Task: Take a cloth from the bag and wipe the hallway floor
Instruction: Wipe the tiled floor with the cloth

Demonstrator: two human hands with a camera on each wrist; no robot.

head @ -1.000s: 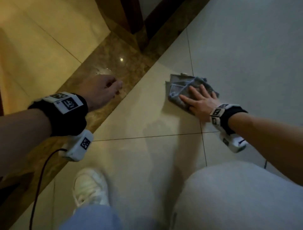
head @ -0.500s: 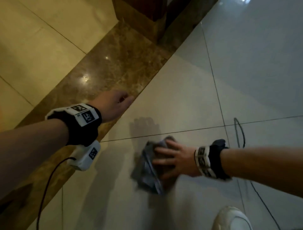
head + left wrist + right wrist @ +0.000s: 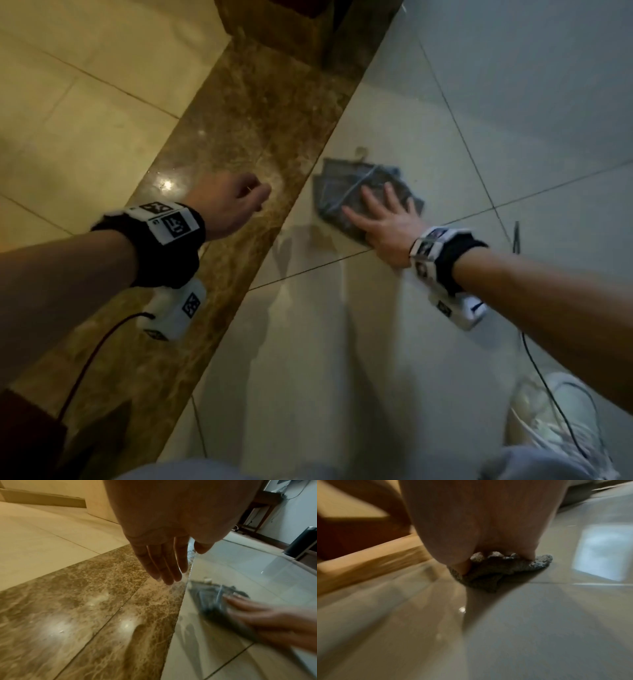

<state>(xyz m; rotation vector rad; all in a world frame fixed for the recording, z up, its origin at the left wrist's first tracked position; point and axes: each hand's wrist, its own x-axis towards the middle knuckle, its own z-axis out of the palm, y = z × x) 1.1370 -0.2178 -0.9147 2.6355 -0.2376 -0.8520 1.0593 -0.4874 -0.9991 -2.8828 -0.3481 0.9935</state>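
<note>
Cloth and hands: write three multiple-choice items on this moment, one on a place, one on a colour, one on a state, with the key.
1. Where does the grey cloth lie?
A. On the pale floor tile, beside the brown marble strip
B. On the brown marble strip
C. On the white shoe

2. What colour is the strip under the left hand?
A. Blue
B. Mottled brown
C. Plain white

3. How is the right hand placed?
A. Curled in a fist, off the cloth
B. Pinching a corner, lifting it
C. Flat, fingers spread, pressing the cloth down

Key: 1 A, the head view shows the cloth on the tile, just right of the strip's edge. 2 B, the veined brown stone shows in head and left wrist views. 3 C, straight fingers lie on the cloth; the left hand holds nothing.
</note>
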